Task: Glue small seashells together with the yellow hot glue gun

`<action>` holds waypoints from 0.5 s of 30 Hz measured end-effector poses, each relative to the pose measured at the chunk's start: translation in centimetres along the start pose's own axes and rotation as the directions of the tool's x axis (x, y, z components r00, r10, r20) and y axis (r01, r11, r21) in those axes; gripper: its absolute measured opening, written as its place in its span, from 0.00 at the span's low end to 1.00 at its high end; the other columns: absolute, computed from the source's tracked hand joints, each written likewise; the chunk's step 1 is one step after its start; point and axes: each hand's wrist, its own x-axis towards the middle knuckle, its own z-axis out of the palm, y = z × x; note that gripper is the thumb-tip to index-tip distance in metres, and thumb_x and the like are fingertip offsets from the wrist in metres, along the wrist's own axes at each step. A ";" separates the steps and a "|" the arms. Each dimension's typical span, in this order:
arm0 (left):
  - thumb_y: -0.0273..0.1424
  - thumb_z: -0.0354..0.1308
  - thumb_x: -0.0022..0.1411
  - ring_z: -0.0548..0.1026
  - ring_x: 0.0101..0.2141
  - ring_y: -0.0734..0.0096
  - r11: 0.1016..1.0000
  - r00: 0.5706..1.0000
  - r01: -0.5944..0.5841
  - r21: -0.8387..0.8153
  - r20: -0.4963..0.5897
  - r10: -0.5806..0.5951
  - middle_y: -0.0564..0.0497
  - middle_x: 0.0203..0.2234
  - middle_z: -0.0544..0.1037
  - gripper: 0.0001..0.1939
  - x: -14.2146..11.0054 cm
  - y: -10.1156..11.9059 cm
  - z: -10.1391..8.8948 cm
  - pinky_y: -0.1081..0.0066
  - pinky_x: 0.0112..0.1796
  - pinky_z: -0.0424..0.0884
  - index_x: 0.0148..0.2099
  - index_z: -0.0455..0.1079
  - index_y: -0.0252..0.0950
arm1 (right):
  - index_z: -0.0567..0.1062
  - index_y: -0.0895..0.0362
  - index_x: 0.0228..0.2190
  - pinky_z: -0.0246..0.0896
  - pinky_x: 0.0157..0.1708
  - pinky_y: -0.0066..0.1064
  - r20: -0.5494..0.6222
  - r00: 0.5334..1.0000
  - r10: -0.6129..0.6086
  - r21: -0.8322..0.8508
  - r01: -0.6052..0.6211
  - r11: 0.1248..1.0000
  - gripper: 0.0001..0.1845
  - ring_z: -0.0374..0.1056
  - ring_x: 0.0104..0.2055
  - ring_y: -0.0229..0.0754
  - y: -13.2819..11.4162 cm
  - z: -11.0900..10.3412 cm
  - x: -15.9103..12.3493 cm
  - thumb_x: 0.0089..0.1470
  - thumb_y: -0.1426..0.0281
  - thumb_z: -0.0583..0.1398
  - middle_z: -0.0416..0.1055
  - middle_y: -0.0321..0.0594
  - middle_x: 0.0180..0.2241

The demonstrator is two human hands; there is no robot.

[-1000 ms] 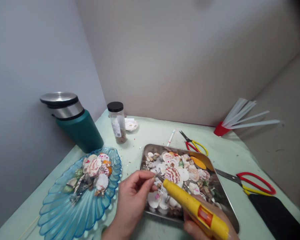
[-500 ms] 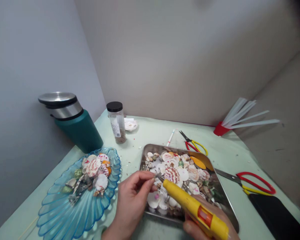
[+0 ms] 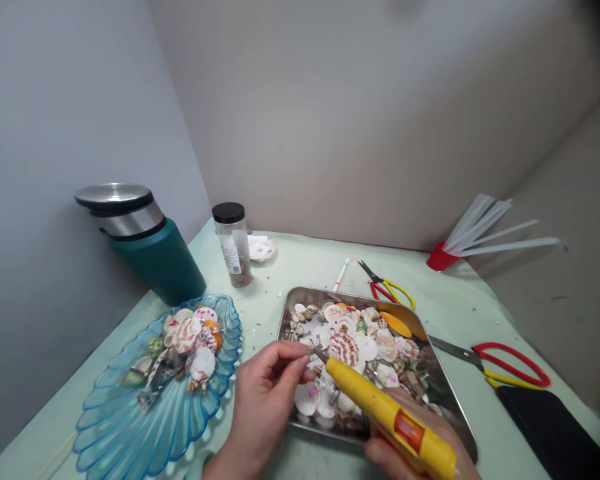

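Observation:
My right hand (image 3: 420,427) is wrapped round a yellow hot glue gun (image 3: 375,403) with an orange window in its side. The gun's metal nozzle points up and left, close to the fingertips of my left hand (image 3: 273,390). Thumb and forefinger of that left hand are pinched together; whatever small thing sits between them is too tiny to make out. Both hands hover over the near left part of a metal tray (image 3: 450,373) full of seashells. Among them lie a striped scallop shell (image 3: 344,349) and an orange shell (image 3: 396,325).
A blue shell-shaped dish (image 3: 130,443) with shells stands at left, before a teal bottle (image 3: 155,260). Behind are a clear jar (image 3: 234,250), crumpled tissue (image 3: 261,249), marker (image 3: 341,275) and small scissors (image 3: 387,287). Larger scissors (image 3: 510,365), a black phone-like slab (image 3: 550,427) and a red cup of glue sticks (image 3: 441,257) stand right.
Almost nothing differs. The glue gun's nozzle stays by my left fingertips, and both hands keep their places; the whole view has shifted very slightly.

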 end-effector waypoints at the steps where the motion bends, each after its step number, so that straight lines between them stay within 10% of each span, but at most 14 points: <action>1: 0.29 0.62 0.55 0.77 0.23 0.73 1.000 1.000 -0.004 0.002 0.000 0.004 0.49 0.30 0.80 0.04 0.0 0.0 0.0 0.76 0.27 0.74 0.31 0.74 0.33 | 0.70 0.54 0.24 0.67 0.30 0.29 0.004 1.000 -0.005 -0.002 0.005 1.000 0.17 0.69 0.24 0.40 0.0 0.0 0.0 0.57 0.57 0.57 0.68 0.34 0.22; 15: 0.28 0.61 0.55 0.77 0.23 0.72 0.999 1.000 -0.023 0.035 -0.004 0.023 0.47 0.31 0.80 0.03 0.0 0.2 0.0 0.74 0.27 0.75 0.30 0.74 0.33 | 0.70 0.55 0.24 0.67 0.28 0.29 0.067 0.998 0.007 -0.044 -0.004 0.999 0.15 0.70 0.25 0.41 0.0 -0.3 0.1 0.56 0.59 0.58 0.69 0.36 0.23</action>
